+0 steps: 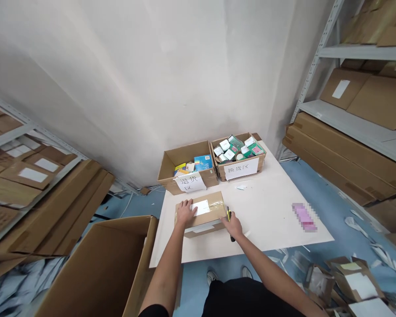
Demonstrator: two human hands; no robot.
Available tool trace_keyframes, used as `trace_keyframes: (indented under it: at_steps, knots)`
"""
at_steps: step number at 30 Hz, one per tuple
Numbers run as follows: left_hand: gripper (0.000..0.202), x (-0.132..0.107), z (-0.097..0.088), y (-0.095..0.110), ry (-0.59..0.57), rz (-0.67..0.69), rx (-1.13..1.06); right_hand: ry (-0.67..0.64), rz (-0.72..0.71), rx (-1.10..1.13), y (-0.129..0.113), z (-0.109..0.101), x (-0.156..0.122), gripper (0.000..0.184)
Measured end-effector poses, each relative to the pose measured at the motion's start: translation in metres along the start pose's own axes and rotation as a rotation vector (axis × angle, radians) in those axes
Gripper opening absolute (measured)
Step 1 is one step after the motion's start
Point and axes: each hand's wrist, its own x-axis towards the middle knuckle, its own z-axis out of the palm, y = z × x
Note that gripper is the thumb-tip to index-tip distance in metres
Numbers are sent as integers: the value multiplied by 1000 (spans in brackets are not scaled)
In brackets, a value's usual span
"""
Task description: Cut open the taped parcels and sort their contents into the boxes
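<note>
A taped cardboard box (201, 208) with a white label on top sits near the front left of the white table. My left hand (185, 212) lies on the box's left part, fingers spread over the top. At its right end, my right hand (233, 224) is closed around a yellow and black utility knife (229, 214). The fingers of that hand are at the box's edge; the blade cannot be made out. Clear tape (215, 205) crosses the right part of the top.
Behind are two open cartons with handwritten signs: one with yellow and blue packages (203, 163), another with green and white boxes (230, 154). A large open carton (95, 264) stands left of the table (267, 198). Loaded shelves (366, 119) flank both sides. Discarded packaging (353, 281) lies at right.
</note>
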Motion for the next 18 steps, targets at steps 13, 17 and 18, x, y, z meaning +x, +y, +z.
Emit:
trace_keyframes:
  at_steps: [13, 17, 18]
  knots:
    - [116, -64, 8, -8, -323, -311, -65, 10, 187, 389, -80, 9, 89, 46]
    - [97, -69, 17, -12, -203, -160, -194, 62, -4, 115, -58, 13, 46, 56]
    - [91, -70, 23, -11, -153, -142, -233, 38, -38, 63, -47, 18, 30, 59]
